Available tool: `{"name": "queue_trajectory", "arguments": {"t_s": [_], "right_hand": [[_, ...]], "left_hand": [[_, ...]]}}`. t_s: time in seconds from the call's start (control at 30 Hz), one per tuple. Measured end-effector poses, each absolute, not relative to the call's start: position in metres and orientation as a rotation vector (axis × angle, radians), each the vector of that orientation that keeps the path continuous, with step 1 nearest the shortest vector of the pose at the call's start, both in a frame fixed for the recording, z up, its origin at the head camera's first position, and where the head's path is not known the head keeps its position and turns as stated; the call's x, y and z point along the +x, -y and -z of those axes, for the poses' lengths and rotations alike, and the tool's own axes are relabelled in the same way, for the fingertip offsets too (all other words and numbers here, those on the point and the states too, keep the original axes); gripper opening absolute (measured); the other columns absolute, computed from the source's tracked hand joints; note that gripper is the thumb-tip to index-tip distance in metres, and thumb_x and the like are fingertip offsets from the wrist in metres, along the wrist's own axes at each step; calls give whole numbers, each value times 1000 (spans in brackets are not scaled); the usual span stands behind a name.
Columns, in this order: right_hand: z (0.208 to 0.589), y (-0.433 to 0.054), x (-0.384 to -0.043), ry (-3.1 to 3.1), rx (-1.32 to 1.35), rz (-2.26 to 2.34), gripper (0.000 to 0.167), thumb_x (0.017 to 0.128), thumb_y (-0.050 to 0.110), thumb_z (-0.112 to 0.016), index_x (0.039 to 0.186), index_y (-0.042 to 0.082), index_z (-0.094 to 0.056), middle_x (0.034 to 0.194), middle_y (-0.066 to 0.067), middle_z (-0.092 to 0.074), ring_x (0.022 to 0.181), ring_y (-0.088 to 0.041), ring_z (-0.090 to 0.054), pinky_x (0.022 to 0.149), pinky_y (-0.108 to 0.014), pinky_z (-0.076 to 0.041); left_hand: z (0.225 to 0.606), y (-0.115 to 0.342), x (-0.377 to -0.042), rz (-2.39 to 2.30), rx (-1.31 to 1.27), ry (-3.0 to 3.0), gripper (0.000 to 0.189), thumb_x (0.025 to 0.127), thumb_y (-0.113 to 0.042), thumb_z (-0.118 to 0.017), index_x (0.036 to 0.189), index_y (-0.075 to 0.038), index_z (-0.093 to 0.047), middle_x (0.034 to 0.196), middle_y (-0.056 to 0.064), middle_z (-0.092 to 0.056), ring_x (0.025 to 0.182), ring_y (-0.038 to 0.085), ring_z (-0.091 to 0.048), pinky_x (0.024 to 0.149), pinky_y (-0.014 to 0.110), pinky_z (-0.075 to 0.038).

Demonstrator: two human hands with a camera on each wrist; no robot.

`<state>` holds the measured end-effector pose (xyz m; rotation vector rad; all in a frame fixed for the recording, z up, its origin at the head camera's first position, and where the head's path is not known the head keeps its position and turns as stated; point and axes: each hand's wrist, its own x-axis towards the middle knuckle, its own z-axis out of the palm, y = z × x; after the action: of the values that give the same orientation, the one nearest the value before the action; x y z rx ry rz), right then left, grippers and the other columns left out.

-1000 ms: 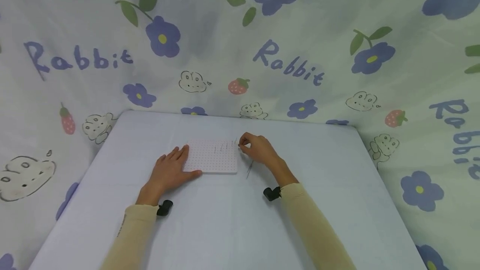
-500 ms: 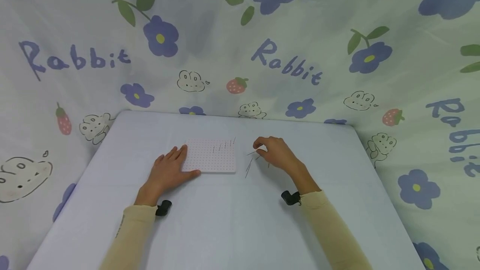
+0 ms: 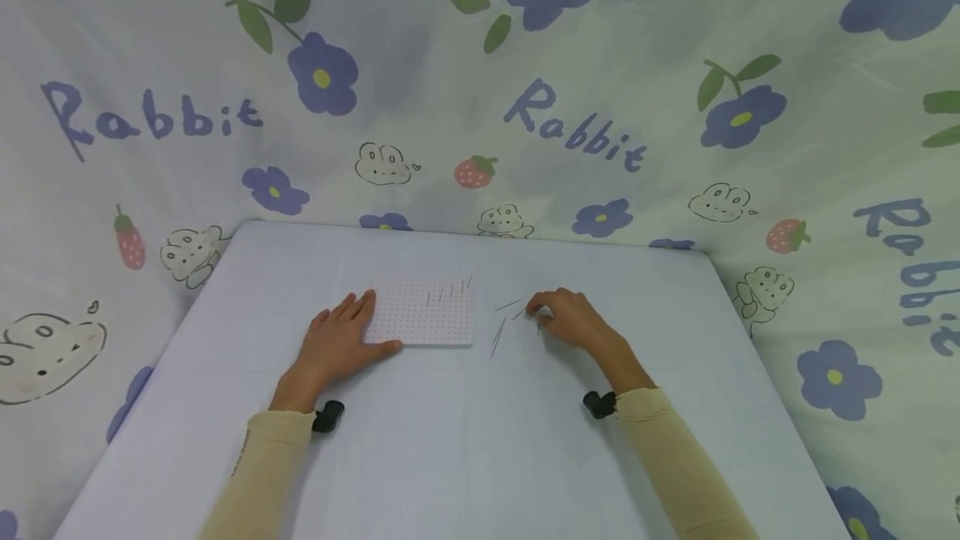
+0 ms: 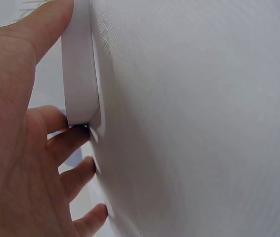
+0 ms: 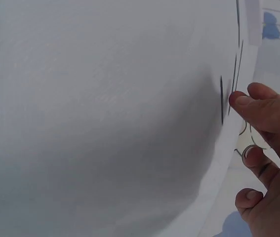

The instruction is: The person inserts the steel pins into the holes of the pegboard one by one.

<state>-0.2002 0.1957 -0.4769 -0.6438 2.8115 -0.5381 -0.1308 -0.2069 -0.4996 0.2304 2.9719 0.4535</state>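
Observation:
My left hand (image 3: pixel 333 344) lies spread at the left side of a white board (image 3: pixel 420 325) dotted with small holes in rows. In the left wrist view its thumb presses on the board's thick edge (image 4: pixel 79 74), and the other fingers reach round the corner. Several thin dark sticks (image 3: pixel 440 295), needle-like, stand in the board's upper right part. My right hand (image 3: pixel 573 322) is low over the table to the right, with thumb and forefinger apart. Their tips are right at a thin stick (image 3: pixel 519 312) lying on the cloth.
Other loose sticks lie between the board and my right hand, one slanting stick (image 3: pixel 507 305) farther back and a pair (image 3: pixel 498 337) nearer the board. A white cloth covers the table (image 3: pixel 457 440). Behind it hangs a curtain (image 3: pixel 420 65) printed with flowers and rabbits.
My right hand has moved right from the board's upper right corner to the loose sticks, lowering toward the table. It has come away from the slanting stick. My left hand has stayed put.

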Motion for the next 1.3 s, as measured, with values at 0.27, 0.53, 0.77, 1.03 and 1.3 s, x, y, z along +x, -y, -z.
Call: {"name": "queue_trajectory", "arguments": {"t_s": [0.27,0.53,0.77,1.03,1.3], "right_hand": [[483,-199,-200,-2839,-663,508,25,89,6,-74,112,19,-74,114,4,-73,117,-26,-62,102,-56,-44],[489,-204,-203,-2872,-638,435,10,90,17,-76,98,23,-74,98,10,-70,102,-20,-63,96,-57,-45],[492,-205,-201,-2888,-630,389,4,91,23,-76,94,21,-75,92,11,-67,92,-17,-60,88,-50,-47],[493,-202,-197,-2884,-664,311,4,95,19,-71,95,17,-74,93,6,-68,94,-20,-63,86,-50,-49],[490,-199,-192,-2878,-668,301,8,97,14,-68,90,18,-69,88,6,-64,86,-17,-61,85,-50,-49]], "left_hand": [[500,208,-131,-454,228,-2970,111,85,-73,-61,159,-1,-21,163,20,-27,151,43,-19,116,69,-14],[499,207,-130,-460,229,-2975,110,86,-72,-62,159,0,-22,163,20,-27,150,44,-20,116,69,-15],[499,207,-130,-463,231,-2981,111,85,-74,-61,159,-1,-22,163,20,-28,150,44,-21,116,68,-15],[495,206,-130,-466,230,-2973,110,86,-72,-62,159,0,-22,162,21,-28,150,45,-21,116,69,-15],[494,205,-129,-462,229,-2972,110,86,-71,-63,159,0,-22,162,21,-28,150,44,-20,116,69,-15]]}}
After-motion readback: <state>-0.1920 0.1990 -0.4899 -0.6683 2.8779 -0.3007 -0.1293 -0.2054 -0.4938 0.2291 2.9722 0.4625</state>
